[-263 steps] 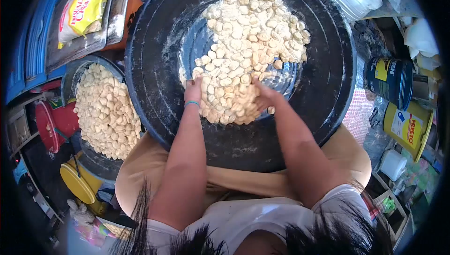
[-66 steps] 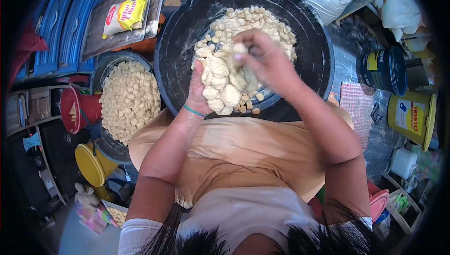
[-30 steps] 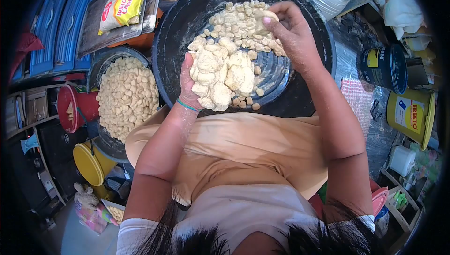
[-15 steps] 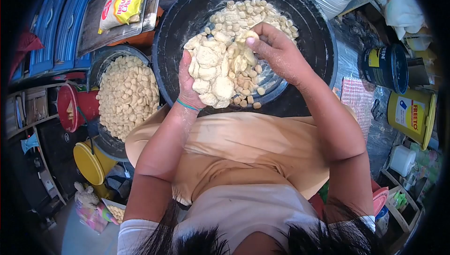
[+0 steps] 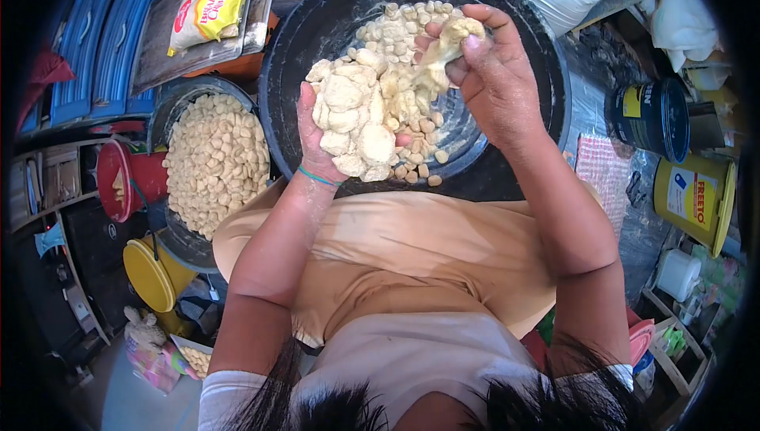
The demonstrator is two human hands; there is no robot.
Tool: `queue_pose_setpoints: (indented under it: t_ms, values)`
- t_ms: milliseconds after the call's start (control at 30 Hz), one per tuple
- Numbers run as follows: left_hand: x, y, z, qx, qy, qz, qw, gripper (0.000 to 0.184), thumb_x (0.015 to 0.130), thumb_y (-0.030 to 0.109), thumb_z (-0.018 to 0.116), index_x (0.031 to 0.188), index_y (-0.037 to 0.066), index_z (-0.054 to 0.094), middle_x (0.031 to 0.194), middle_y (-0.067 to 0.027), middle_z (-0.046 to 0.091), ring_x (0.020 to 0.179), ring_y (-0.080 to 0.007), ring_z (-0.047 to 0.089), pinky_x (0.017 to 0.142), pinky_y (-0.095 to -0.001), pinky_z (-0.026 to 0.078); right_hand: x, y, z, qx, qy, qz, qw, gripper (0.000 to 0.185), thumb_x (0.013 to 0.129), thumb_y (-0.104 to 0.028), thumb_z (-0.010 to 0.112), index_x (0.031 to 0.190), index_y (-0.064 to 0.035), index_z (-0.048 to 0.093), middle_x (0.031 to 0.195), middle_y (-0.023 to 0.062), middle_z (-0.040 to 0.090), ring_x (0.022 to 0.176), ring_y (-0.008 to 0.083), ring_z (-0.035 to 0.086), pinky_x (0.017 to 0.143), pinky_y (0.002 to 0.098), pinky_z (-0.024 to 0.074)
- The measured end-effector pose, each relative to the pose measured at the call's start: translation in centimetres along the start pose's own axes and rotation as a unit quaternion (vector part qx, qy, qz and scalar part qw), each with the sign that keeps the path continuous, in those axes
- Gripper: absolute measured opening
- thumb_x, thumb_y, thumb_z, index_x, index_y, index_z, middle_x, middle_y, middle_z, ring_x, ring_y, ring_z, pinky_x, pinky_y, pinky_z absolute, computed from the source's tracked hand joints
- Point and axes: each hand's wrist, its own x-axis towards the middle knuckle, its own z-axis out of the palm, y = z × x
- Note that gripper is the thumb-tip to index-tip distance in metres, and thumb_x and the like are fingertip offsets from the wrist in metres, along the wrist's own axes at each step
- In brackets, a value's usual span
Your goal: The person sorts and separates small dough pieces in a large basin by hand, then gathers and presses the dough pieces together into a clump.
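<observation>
A knobbly, crumb-dusted lump of dough (image 5: pixel 350 118) rests in my left hand (image 5: pixel 311 140), whose fingers curl around its far side and underneath. My right hand (image 5: pixel 507 87) pinches a softer, stretched piece of dough (image 5: pixel 459 34) between thumb and fingers, up and to the right of the lump. A thin strand of it hangs down toward the lump; whether they are still joined I cannot tell. Both hands are above a wide black basin (image 5: pixel 546 134). Inside lie many small round dough pieces (image 5: pixel 396 26) and a few browner ones (image 5: pixel 412 158) nearer my lap.
To the left, a dark tub heaped with dough pieces (image 5: pixel 215 166) stands by a red bucket (image 5: pixel 119 182) and a yellow bucket (image 5: pixel 150 277). A bread crumb bag (image 5: pixel 207 15) lies on a board. At right are a dark bucket (image 5: pixel 645 118) and a yellow-green pail (image 5: pixel 695 200).
My right hand has moved up and right from the lump, drawing the pinched dough out into a strand. My left hand and its lump have barely moved.
</observation>
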Motion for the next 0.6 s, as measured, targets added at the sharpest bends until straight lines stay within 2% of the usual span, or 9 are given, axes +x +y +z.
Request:
queue_pose_setpoints:
  t_ms: [67, 100, 167, 233, 267, 400, 500, 533, 600]
  values:
    - [0.2, 0.0, 0.1, 0.036, -0.002, 0.004, 0.999, 0.091, 0.078, 0.074, 0.037, 0.141, 0.009, 0.028, 0.142, -0.0148, 0.034, 0.125, -0.0362, 0.04, 0.086, -0.0588, 0.046, 0.1, 0.0, -0.6, -0.167, -0.014, -0.026, 0.986, 0.03, 0.092, -0.014, 0.051, 0.12, -0.0086, 0.039, 0.115, 0.0168, 0.055, 0.11, 0.0241, 0.055, 0.092, 0.033, 0.0444]
    - [0.3, -0.1, 0.0, 0.025, 0.0, 0.001, 1.0, 0.091, 0.077, 0.074, 0.039, 0.141, 0.01, 0.029, 0.142, -0.0153, 0.034, 0.125, -0.0373, 0.04, 0.087, -0.0613, 0.044, 0.2, 0.0, -0.8, -0.248, -0.021, -0.04, 0.968, 0.03, 0.092, -0.014, 0.051, 0.12, -0.0087, 0.039, 0.115, 0.0169, 0.055, 0.111, 0.025, 0.055, 0.092, 0.0339, 0.0448]
    - [0.5, -0.2, -0.4, 0.004, 0.005, -0.005, 1.0, 0.091, 0.076, 0.074, 0.043, 0.141, 0.012, 0.03, 0.142, -0.0164, 0.033, 0.126, -0.0395, 0.038, 0.089, -0.0661, 0.039, -0.1, -0.1, -0.5, -0.201, 0.015, -0.051, 0.978, 0.025, 0.093, -0.014, 0.049, 0.117, -0.0077, 0.043, 0.113, 0.0152, 0.056, 0.107, 0.0242, 0.057, 0.089, 0.0346, 0.0471]
    - [0.7, -0.2, -0.4, -0.009, 0.006, -0.008, 1.0, 0.091, 0.075, 0.074, 0.043, 0.141, 0.012, 0.03, 0.142, -0.0165, 0.034, 0.125, -0.0398, 0.039, 0.09, -0.0657, 0.039, -0.4, -1.2, 0.2, -0.117, 0.041, -0.035, 0.992, 0.022, 0.094, -0.014, 0.048, 0.115, -0.0069, 0.045, 0.111, 0.0134, 0.056, 0.105, 0.0228, 0.057, 0.087, 0.0338, 0.0481]
    - [0.8, -0.3, -0.5, -0.017, 0.006, -0.01, 1.0, 0.092, 0.075, 0.074, 0.044, 0.141, 0.012, 0.029, 0.142, -0.0166, 0.034, 0.125, -0.0399, 0.039, 0.091, -0.0655, 0.038, -0.5, -1.4, 0.7, -0.085, 0.062, -0.022, 0.994, 0.018, 0.093, -0.011, 0.05, 0.11, -0.0056, 0.05, 0.104, 0.0082, 0.058, 0.095, 0.0111, 0.055, 0.08, 0.0234, 0.0457]
    - [1.0, -0.6, -0.6, -0.014, -0.006, -0.022, 1.0, 0.093, 0.075, 0.075, 0.043, 0.141, 0.011, 0.029, 0.141, -0.017, 0.035, 0.124, -0.0401, 0.04, 0.091, -0.0649, 0.039, -0.2, 0.1, -1.1, -0.393, 0.071, -0.095, 0.912, 0.015, 0.091, -0.009, 0.052, 0.106, -0.0055, 0.052, 0.097, 0.0059, 0.059, 0.081, 0.0127, 0.056, 0.075, 0.0256, 0.0462]
    - [1.1, -1.0, -0.4, -0.001, -0.005, -0.025, 1.0, 0.092, 0.076, 0.075, 0.04, 0.141, 0.01, 0.029, 0.141, -0.0167, 0.036, 0.124, -0.0387, 0.041, 0.09, -0.0633, 0.04, -0.5, -0.4, -0.7, -0.425, 0.065, -0.008, 0.903, 0.015, 0.09, -0.01, 0.053, 0.105, -0.0055, 0.053, 0.09, 0.0063, 0.059, 0.08, 0.0132, 0.057, 0.075, 0.027, 0.0459]
    - [1.1, -1.1, -0.3, 0.011, 0.001, -0.023, 1.0, 0.092, 0.077, 0.076, 0.038, 0.141, 0.01, 0.029, 0.141, -0.016, 0.036, 0.124, -0.0373, 0.041, 0.09, -0.0617, 0.041, -0.2, 0.4, -0.9, -0.437, 0.06, -0.076, 0.894, 0.016, 0.091, -0.011, 0.053, 0.106, -0.0056, 0.053, 0.084, 0.0066, 0.059, 0.078, 0.0129, 0.056, 0.073, 0.0272, 0.0454]
    - [1.1, -1.2, -0.2, 0.017, 0.003, -0.019, 1.0, 0.091, 0.078, 0.076, 0.035, 0.141, 0.01, 0.029, 0.14, -0.0154, 0.036, 0.124, -0.0355, 0.041, 0.09, -0.06, 0.042, -0.2, 1.4, -1.2, -0.444, 0.026, -0.051, 0.894, 0.016, 0.091, -0.011, 0.053, 0.106, -0.0057, 0.053, 0.083, 0.0069, 0.057, 0.076, 0.0131, 0.054, 0.071, 0.0268, 0.0451]
